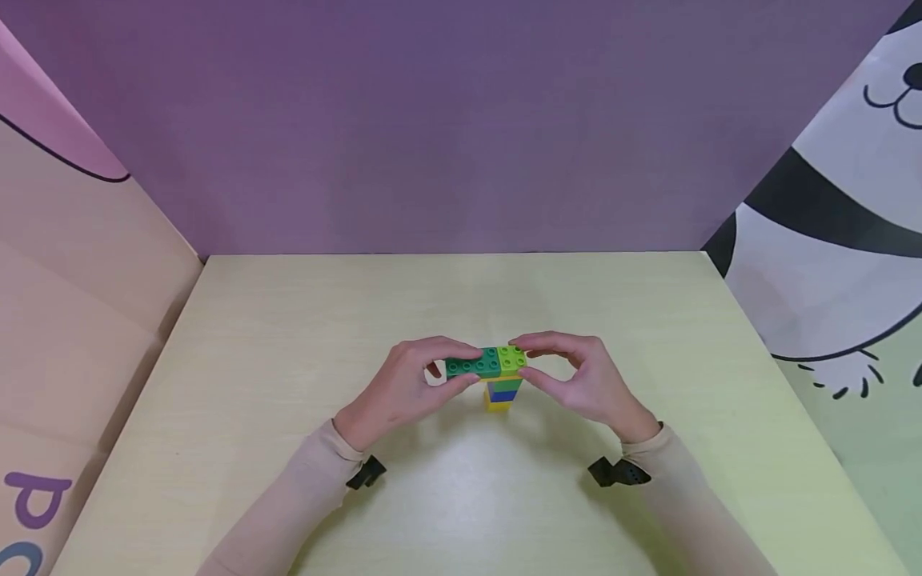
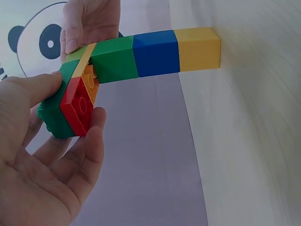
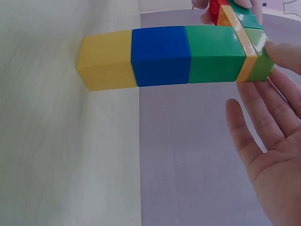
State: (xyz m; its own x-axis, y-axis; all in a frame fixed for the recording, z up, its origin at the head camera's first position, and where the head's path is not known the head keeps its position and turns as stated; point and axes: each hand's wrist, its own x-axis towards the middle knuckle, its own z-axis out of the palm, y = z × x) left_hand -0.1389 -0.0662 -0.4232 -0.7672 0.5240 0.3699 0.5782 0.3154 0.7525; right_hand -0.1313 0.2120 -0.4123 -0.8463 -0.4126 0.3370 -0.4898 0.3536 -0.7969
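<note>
A tower of toy building bricks stands upright on the table, with a yellow brick (image 2: 200,49) at the base, then a blue brick (image 2: 156,53) and a green brick (image 2: 114,59). Across its top lies a thin orange plate (image 3: 248,47), reaching out to the left. A lime green brick (image 1: 512,358) and a longer dark green brick (image 1: 490,364) sit side by side above it. Under the dark green brick's left part is a thin red plate (image 2: 74,106). My left hand (image 1: 403,382) pinches the dark green brick and touches the red plate. My right hand (image 1: 587,380) pinches the lime green brick.
The pale tabletop (image 1: 288,320) extends around the tower. A purple wall (image 1: 461,128) rises at the back edge, with printed panels on both sides, a panda (image 1: 843,200) on the right. Black devices (image 1: 619,472) sit at both wrists.
</note>
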